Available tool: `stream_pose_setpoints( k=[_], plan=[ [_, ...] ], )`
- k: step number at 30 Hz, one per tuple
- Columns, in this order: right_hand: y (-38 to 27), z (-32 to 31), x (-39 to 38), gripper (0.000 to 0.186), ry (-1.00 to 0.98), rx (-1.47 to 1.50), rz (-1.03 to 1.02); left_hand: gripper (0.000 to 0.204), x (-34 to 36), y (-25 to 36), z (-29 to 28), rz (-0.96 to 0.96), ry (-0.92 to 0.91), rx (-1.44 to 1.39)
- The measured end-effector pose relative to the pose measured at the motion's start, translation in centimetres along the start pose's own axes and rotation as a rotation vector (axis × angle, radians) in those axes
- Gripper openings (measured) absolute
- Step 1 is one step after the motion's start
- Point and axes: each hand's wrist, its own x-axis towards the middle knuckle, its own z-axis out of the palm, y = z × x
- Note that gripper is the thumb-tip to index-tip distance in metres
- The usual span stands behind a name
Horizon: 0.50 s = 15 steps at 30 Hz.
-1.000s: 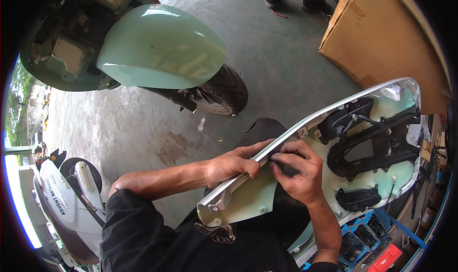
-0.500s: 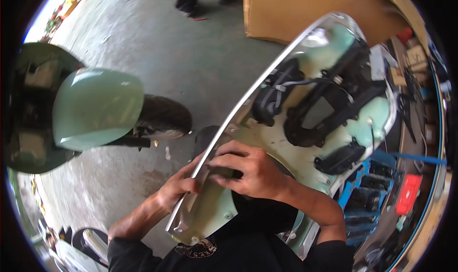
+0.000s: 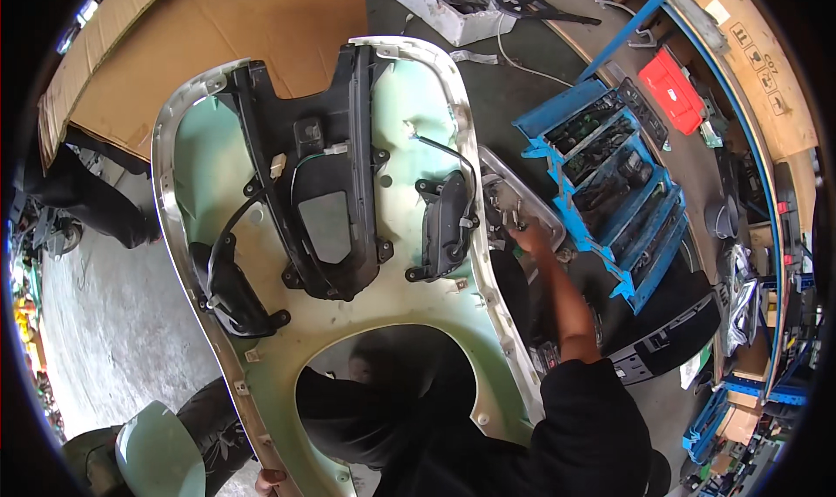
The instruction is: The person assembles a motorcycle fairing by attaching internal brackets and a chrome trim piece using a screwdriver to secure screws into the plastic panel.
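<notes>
A large scooter front panel [image 3: 418,314], pale green inside with a white rim, lies over my lap. Bolted to its inner face are a black plastic frame [image 3: 353,192] and two black lamp units with cables, one on the left [image 3: 235,292] and one on the right [image 3: 446,227]. My left hand [image 3: 271,481], partly cut off by the lower edge, is wrapped round the panel's left rim. On the right, my right hand [image 3: 528,236] reaches into a clear plastic tray [image 3: 550,211] of small metal parts. Its fingers are drawn together among them; what they pinch is too small to name.
Right of the tray stands a blue rack [image 3: 640,236] of bins with small parts. Beyond are a red case [image 3: 672,90] and a white box [image 3: 448,13]. A cardboard sheet [image 3: 209,48] is behind the panel. At left, another person's dark-clothed leg [image 3: 83,201] shows.
My view has swung right, and the panel now appears more upright. My right hand has left the panel's left rim and gone into the tray; my left hand is lower on that rim.
</notes>
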Motion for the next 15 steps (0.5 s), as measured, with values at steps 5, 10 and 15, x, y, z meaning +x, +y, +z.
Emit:
stream_pose_setpoints(
  k=[5, 10, 15],
  plan=[
    [6.1, 6.9, 2.3, 0.061, 0.080, 0.268, -0.042, 0.061, 0.2, 0.4, -0.2, -0.057, -0.082, -0.044],
    [3.6, -7.0, 1.4, 0.052, -0.022, 0.836, -0.148, 0.073, 0.9, 1.0, 1.8, -0.121, -0.209, 0.071],
    [-10.8, -30.8, -11.6, 0.078, 0.259, 0.958, -0.468, 0.087, 0.3, 1.0, 3.7, -0.120, -0.216, -0.022]
  ],
)
